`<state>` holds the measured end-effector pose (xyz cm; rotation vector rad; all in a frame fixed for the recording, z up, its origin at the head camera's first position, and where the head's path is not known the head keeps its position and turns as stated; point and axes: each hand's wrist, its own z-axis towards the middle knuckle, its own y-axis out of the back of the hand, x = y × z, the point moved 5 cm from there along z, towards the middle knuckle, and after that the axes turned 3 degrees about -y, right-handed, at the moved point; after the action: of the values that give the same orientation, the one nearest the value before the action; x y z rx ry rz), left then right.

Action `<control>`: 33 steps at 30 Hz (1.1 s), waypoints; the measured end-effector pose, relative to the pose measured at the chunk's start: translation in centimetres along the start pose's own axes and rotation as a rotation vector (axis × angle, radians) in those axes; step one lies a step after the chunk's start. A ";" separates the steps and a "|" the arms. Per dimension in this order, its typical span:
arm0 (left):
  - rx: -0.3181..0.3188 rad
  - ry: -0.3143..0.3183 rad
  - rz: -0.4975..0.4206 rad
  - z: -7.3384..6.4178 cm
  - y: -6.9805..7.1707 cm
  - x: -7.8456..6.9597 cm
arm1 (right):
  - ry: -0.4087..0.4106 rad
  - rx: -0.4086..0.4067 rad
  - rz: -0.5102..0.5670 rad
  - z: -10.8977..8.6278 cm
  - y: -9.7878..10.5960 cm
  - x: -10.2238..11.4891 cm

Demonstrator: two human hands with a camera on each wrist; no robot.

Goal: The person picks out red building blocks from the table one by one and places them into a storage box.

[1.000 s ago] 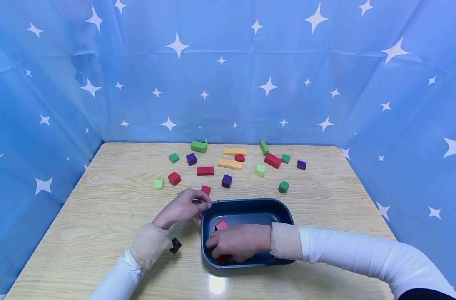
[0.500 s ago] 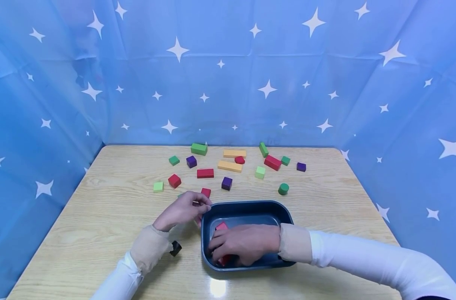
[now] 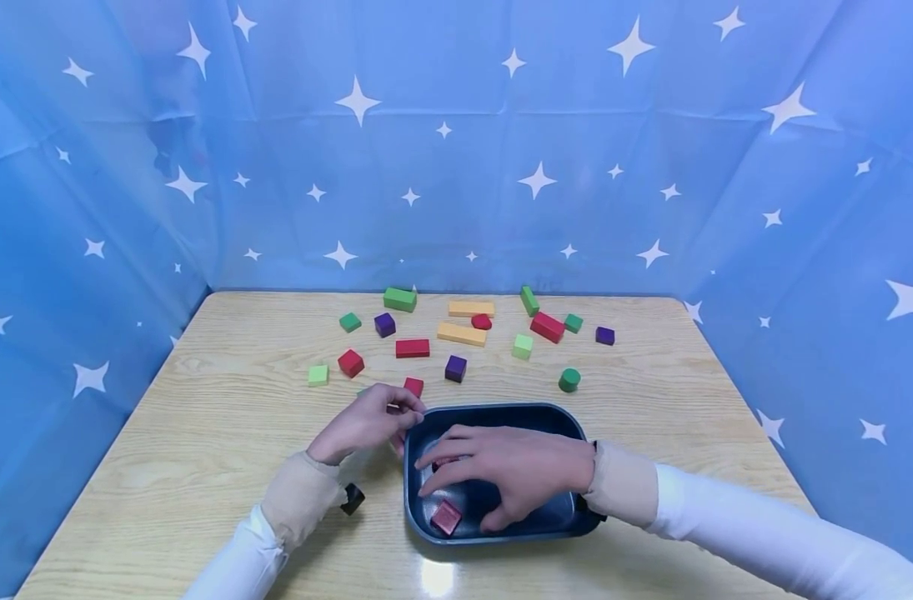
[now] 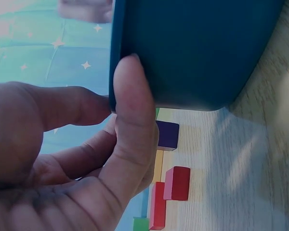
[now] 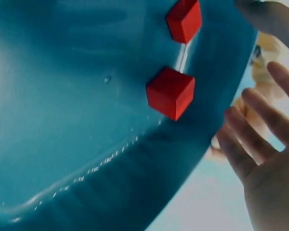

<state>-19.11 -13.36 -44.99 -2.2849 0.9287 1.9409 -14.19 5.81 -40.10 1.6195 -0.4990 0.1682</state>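
Note:
A dark blue bin point(image 3: 494, 407) stands near the front middle of the table. At its far left corner my left hand point(image 3: 369, 423) pinches the rim, thumb on the edge and index finger point(image 4: 132, 91) along the outer wall. My right hand point(image 3: 516, 467) hovers over the bin with fingers spread, holding nothing. Below its fingertips a red cube point(image 3: 446, 517) lies in the near left corner. The right wrist view shows this side of the bin with two red blocks, a cube point(image 5: 171, 94) and a second block point(image 5: 184, 21), lying apart; the right hand partly covers one in the head view.
Behind the bin lie several loose blocks: a purple cube point(image 3: 456, 368), a green cylinder point(image 3: 569, 380), orange bars point(image 3: 462, 334) and a red bar point(image 3: 413, 348). One red block point(image 3: 413, 386) is close by the left hand. A starry blue curtain point(image 3: 456, 150) surrounds the table point(image 3: 223, 467).
My right hand has let go of the red cube in the near left corner, and its fingers have spread and lifted back to the right. The left hand has kept its place on the rim.

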 end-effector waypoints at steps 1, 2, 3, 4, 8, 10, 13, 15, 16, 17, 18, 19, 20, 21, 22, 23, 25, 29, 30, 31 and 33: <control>0.000 0.001 -0.003 0.0 0.0 0.0 | -0.014 -0.015 0.004 -0.2 0.2 -0.1; 0.002 0.001 -0.006 0.0 0.0 0.0 | -0.031 -0.031 0.012 -0.4 0.4 -0.3; 0.003 0.002 -0.009 0.0 -0.1 0.0 | -0.046 -0.047 0.019 -0.6 0.6 -0.4; 0.005 0.002 -0.012 -0.1 -0.1 0.0 | -0.064 -0.062 0.022 -0.9 0.9 -0.6; 0.007 0.007 -0.022 -0.1 -0.2 0.0 | -0.124 -0.131 0.025 -1.7 2.0 -1.5; 0.005 0.008 -0.022 -0.1 -0.2 -0.1 | -0.151 -0.167 0.015 -2.1 2.5 -2.2; -0.001 0.014 -0.012 -0.1 -0.2 -0.1 | -0.197 -0.219 -0.009 -2.8 3.2 -3.6; -0.009 0.025 -0.006 -0.1 -0.2 -0.1 | -0.239 -0.252 -0.028 -3.2 3.6 -4.6; -0.013 0.032 -0.003 -0.1 -0.2 -0.1 | -0.262 -0.264 -0.032 -3.3 3.8 -5.1; -0.018 0.035 0.001 -0.1 -0.2 0.0 | -0.280 -0.280 -0.034 -3.5 4.0 -5.7; -0.023 0.042 0.001 -0.1 -0.2 0.0 | -0.306 -0.291 -0.036 -3.7 4.1 -6.2; -0.026 0.042 0.003 -0.1 -0.2 0.0 | -0.331 -0.302 -0.039 -3.9 4.2 -6.7; -0.029 0.041 0.003 -0.1 -0.2 0.1 | -0.355 -0.315 -0.038 -4.1 4.4 -7.2; -0.029 0.039 0.004 -0.1 -0.3 0.1 | -0.374 -0.328 -0.037 -4.3 4.5 -7.7; -0.030 0.038 0.003 -0.1 -0.3 0.1 | -0.396 -0.335 -0.035 -4.5 4.6 -8.2; -0.031 0.035 0.004 -0.1 -0.3 0.1 | -0.411 -0.346 -0.040 -4.7 4.8 -8.7; -0.032 0.035 0.003 -0.1 -0.3 0.1 | -0.436 -0.365 -0.046 -5.0 5.1 -9.7; -0.039 0.038 0.007 -0.2 -0.3 0.0 | -0.480 -0.388 -0.069 -5.7 5.8 -11.6; -0.041 0.038 0.008 -0.2 -0.2 0.0 | -0.492 -0.394 -0.067 -5.9 6.0 -12.0; -0.042 0.037 0.008 -0.2 -0.2 0.0 | -0.505 -0.398 -0.067 -6.1 6.1 -12.4; -0.043 0.038 0.009 -0.1 -0.2 0.0 | -0.540 -0.402 -0.071 -6.4 6.3 -13.2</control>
<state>-18.89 -13.20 -45.00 -2.3522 0.9116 1.9470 -27.39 14.75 -38.83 1.2719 -0.8264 -0.4127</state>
